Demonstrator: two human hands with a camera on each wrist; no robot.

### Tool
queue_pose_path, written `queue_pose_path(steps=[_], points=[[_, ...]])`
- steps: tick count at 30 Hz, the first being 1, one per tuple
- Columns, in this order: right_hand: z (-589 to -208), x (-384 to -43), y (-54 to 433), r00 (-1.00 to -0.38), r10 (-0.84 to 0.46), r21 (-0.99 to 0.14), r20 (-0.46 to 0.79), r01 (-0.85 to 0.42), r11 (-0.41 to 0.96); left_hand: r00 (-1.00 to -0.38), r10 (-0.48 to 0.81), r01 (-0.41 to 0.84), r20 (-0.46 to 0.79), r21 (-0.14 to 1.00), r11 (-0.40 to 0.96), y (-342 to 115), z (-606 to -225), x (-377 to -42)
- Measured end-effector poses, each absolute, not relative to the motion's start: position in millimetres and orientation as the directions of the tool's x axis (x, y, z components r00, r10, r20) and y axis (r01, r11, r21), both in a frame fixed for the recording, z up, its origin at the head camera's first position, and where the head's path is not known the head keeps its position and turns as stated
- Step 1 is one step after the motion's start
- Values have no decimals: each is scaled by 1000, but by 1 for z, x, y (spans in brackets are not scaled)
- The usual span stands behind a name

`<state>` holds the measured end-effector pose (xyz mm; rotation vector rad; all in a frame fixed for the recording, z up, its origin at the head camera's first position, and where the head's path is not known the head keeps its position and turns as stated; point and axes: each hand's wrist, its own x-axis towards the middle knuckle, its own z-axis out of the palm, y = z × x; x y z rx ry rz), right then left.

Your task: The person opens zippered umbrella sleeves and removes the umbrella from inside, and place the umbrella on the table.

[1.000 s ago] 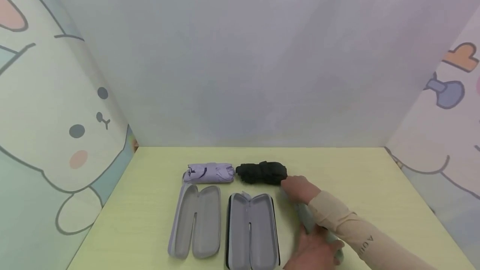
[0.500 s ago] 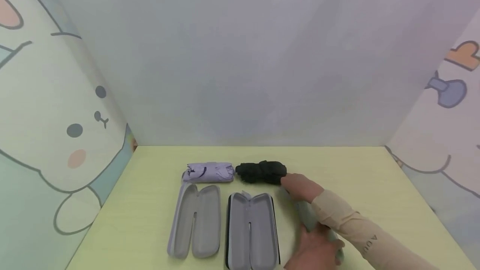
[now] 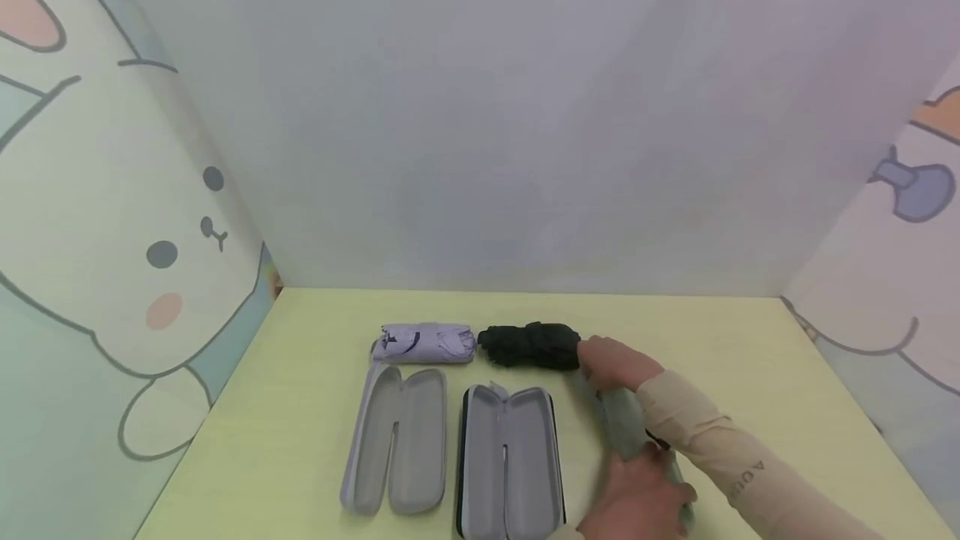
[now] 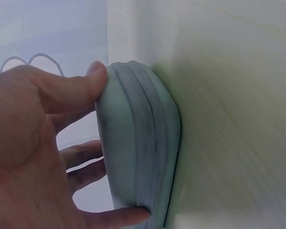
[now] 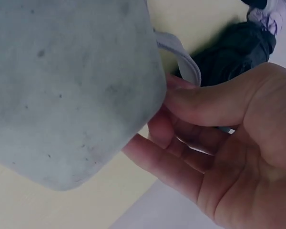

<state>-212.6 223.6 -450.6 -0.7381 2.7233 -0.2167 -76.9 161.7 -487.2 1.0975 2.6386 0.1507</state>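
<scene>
A grey-green zip case (image 3: 621, 423) stands on the table at the right, partly covered by the hands and sleeve. My left hand (image 3: 637, 490) holds its near end; in the left wrist view, the thumb lies at the top edge and the little finger reaches the grey zip band (image 4: 145, 114). At the far end is my right hand (image 3: 618, 363). In the right wrist view its thumb and index finger pinch at the case's corner, beside a grey strap loop (image 5: 186, 59). What exactly sits between those fingertips is hidden.
Two hard cases lie spread open to the left, one lavender (image 3: 418, 440) and one black-edged with grey lining (image 3: 532, 457). Behind them lie a folded lavender umbrella (image 3: 427, 343) and a folded black umbrella (image 3: 529, 346), the latter close to the right hand. Walls surround the yellow table (image 3: 315, 390).
The head view has shifted slightly. The right forearm has moved a little, so more of the case shows between the hands. Both hands stay on it.
</scene>
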Motion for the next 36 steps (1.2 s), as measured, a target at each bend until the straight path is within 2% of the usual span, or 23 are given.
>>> queue_pose_path(steps=[4, 9, 12, 15, 18, 23, 29, 36], points=[[-454, -220, 239, -837, -447, -292, -316, -362, 885, -650, 699, 682, -300, 176, 710, 166, -487, -78], [-454, -222, 267, -839, -335, -427, -429, -139, 894, -641, 731, 705, -235, 195, 682, 165, -488, -76], [-452, -220, 281, -828, -327, -491, -455, -73, 868, -635, 737, 722, -230, 161, 673, 163, -486, -76], [-451, -219, 288, -819, -388, -535, -423, -120, 836, -645, 719, 716, -261, 124, 687, 162, -484, -77], [-451, -220, 288, -817, -439, -540, -374, -193, 819, -647, 713, 709, -270, 132, 693, 160, -482, -79], [-453, -219, 287, -824, -459, -490, -331, -265, 830, -636, 743, 723, -210, 175, 669, 157, -483, -81], [-458, -216, 288, -813, -535, -438, -229, -405, 803, -631, 758, 740, -163, 165, 652, 154, -483, -80], [-470, -211, 303, -784, -613, -438, -94, -520, 733, -534, 832, 812, -151, 181, 554, 137, -470, -89]])
